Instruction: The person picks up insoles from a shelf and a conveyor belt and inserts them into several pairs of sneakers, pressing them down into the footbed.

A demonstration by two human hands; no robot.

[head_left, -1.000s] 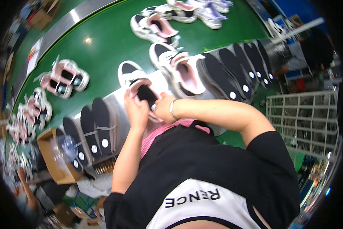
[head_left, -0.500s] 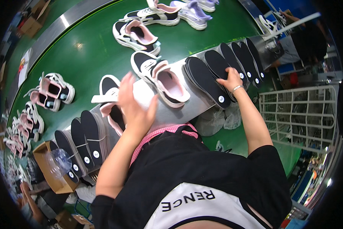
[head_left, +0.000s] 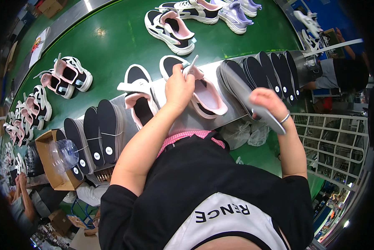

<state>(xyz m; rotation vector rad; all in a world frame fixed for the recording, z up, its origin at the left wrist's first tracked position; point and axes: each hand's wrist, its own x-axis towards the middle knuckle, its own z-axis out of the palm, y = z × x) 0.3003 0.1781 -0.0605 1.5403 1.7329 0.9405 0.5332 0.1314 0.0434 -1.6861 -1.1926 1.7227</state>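
On the metal ledge in front of me sit two white, black and pink sneakers. My left hand [head_left: 180, 86] is closed at the collar of the right-hand sneaker [head_left: 208, 100], pinching its tongue or strap; the fingers hide exactly which. The left-hand sneaker [head_left: 139, 98] stands beside that forearm, its strap undone. My right hand [head_left: 268, 104] grips a grey-bottomed insole [head_left: 238, 81], held tilted over the nearest stack of black insoles [head_left: 225, 81]. Blur softens the insole and this hand.
More insole stacks [head_left: 274, 68] line the ledge to the right, and bundled stacks [head_left: 108, 129] to the left. Several sneakers [head_left: 170, 31] rest on the green table [head_left: 112, 46]. A cardboard box [head_left: 49, 166] with a clear plastic bottle is lower left; a white wire rack [head_left: 328, 146] stands right.
My left hand has moved from above the left-hand sneaker to the right-hand one and closed on it. My right hand has lifted an insole from the stack. The view has shifted.
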